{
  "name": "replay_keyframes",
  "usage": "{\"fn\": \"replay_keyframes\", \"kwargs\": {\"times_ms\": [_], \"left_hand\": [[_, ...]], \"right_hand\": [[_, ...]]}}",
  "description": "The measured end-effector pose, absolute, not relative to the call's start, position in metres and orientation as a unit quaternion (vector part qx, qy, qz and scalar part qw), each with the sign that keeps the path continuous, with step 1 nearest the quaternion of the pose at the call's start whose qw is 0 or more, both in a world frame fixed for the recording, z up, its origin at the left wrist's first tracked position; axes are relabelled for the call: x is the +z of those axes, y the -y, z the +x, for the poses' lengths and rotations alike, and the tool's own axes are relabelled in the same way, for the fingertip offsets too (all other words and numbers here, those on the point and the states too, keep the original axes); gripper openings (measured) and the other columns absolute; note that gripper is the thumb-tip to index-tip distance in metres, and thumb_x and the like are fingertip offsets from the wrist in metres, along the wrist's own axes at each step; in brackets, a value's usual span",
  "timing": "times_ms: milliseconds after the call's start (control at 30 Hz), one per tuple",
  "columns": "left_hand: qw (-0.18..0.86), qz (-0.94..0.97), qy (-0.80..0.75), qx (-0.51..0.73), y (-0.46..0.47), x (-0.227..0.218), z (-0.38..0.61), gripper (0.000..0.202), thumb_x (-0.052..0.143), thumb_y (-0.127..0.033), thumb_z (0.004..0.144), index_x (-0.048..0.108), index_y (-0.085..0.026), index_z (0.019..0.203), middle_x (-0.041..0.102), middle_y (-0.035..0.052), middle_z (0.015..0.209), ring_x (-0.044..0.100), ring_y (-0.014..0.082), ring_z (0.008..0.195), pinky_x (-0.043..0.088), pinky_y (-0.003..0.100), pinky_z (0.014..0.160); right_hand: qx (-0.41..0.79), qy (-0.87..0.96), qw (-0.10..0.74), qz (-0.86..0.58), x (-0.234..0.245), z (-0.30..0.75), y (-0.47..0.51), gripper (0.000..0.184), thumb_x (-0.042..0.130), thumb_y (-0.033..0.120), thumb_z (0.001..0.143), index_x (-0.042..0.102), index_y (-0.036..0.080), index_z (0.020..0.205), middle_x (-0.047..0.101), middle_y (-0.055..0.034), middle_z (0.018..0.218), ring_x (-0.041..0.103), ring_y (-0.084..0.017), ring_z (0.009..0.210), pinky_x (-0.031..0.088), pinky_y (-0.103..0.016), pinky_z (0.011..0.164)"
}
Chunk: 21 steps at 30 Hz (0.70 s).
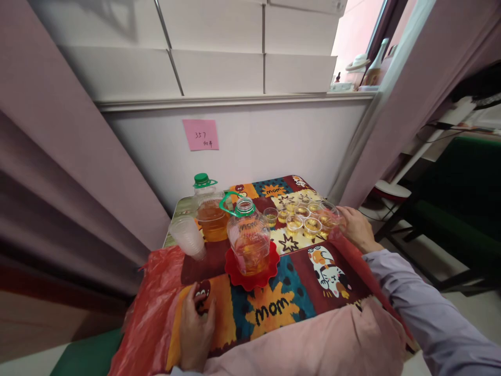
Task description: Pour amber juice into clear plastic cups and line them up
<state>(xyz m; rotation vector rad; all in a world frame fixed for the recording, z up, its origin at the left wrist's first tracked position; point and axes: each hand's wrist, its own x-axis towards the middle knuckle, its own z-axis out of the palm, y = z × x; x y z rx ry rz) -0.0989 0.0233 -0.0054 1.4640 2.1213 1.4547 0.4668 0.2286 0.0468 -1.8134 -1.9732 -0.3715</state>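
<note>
My right hand is closed around a clear plastic cup at the right edge of a group of small clear cups. Several of these, such as one nearby cup, hold yellowish liquid. My left hand lies on the patterned tablecloth near the front left, fingers apart and holding nothing. Between my hands, an uncapped clear jug with a green handle ring holds amber liquid. It stands on a red scalloped dish.
A second jug with a green cap stands behind on the left. Beside it leans a stack of clear cups. Red plastic sheeting hangs over the left edge. A pink note sticks to the wall; curtains flank the table.
</note>
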Motion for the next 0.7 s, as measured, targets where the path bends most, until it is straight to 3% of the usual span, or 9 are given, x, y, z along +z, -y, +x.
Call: {"fn": "replay_keyframes", "kwargs": {"times_ms": [200, 367, 467, 567, 633, 700], "left_hand": [[0.086, 0.498, -0.714, 0.485, -0.022, -0.01, -0.101, 0.067, 0.069, -0.065, 0.09, 0.063, -0.02, 0.139, 0.079, 0.0166, 0.123, 0.081, 0.0358, 0.102, 0.066, 0.056, 0.095], [0.084, 0.498, -0.711, 0.49, -0.023, -0.011, -0.101, 0.067, 0.07, -0.066, 0.089, 0.065, -0.022, 0.139, 0.079, 0.0156, 0.122, 0.08, 0.0359, 0.103, 0.066, 0.055, 0.096], [0.083, 0.506, -0.705, 0.49, -0.023, -0.012, -0.102, 0.071, 0.073, -0.068, 0.088, 0.066, -0.02, 0.14, 0.08, 0.0173, 0.123, 0.081, 0.037, 0.103, 0.067, 0.057, 0.096], [0.087, 0.527, -0.688, 0.491, -0.016, -0.01, -0.097, 0.077, 0.078, -0.07, 0.086, 0.066, -0.02, 0.143, 0.079, 0.02, 0.131, 0.081, 0.0396, 0.112, 0.066, 0.06, 0.103], [0.095, 0.545, -0.671, 0.493, -0.007, -0.005, -0.086, 0.08, 0.083, -0.07, 0.084, 0.066, -0.021, 0.145, 0.077, 0.0218, 0.142, 0.079, 0.042, 0.122, 0.063, 0.064, 0.11], [0.119, 0.568, -0.653, 0.487, 0.003, 0.004, -0.066, 0.084, 0.09, -0.071, 0.08, 0.068, -0.024, 0.146, 0.077, 0.0204, 0.145, 0.076, 0.044, 0.131, 0.062, 0.065, 0.113]], "right_hand": [[-0.174, 0.746, 0.188, -0.615, 0.052, 0.46, -0.23, 0.054, 0.056, 0.011, 0.095, 0.076, 0.017, 0.145, 0.078, -0.0192, 0.147, 0.07, -0.035, 0.135, 0.053, -0.049, 0.116], [-0.209, 0.761, 0.188, -0.585, 0.062, 0.451, -0.224, 0.052, 0.052, 0.008, 0.098, 0.076, 0.019, 0.143, 0.08, -0.0184, 0.147, 0.068, -0.036, 0.142, 0.042, -0.058, 0.129], [-0.171, 0.728, 0.264, -0.61, 0.073, 0.437, -0.209, 0.048, 0.053, 0.015, 0.099, 0.074, 0.017, 0.142, 0.08, -0.0209, 0.145, 0.068, -0.04, 0.144, 0.038, -0.065, 0.132], [-0.077, 0.608, 0.404, -0.679, 0.079, 0.402, -0.172, 0.054, 0.07, 0.04, 0.095, 0.069, 0.016, 0.144, 0.08, -0.0251, 0.137, 0.076, -0.044, 0.126, 0.056, -0.065, 0.115], [0.059, 0.545, 0.495, -0.674, 0.079, 0.364, -0.136, 0.068, 0.081, 0.057, 0.089, 0.066, 0.021, 0.144, 0.082, -0.0212, 0.133, 0.08, -0.041, 0.111, 0.064, -0.058, 0.1], [0.224, 0.55, 0.54, -0.597, 0.078, 0.319, -0.095, 0.064, 0.086, 0.059, 0.086, 0.068, 0.025, 0.138, 0.083, -0.0174, 0.131, 0.081, -0.037, 0.112, 0.067, -0.052, 0.097]]}}
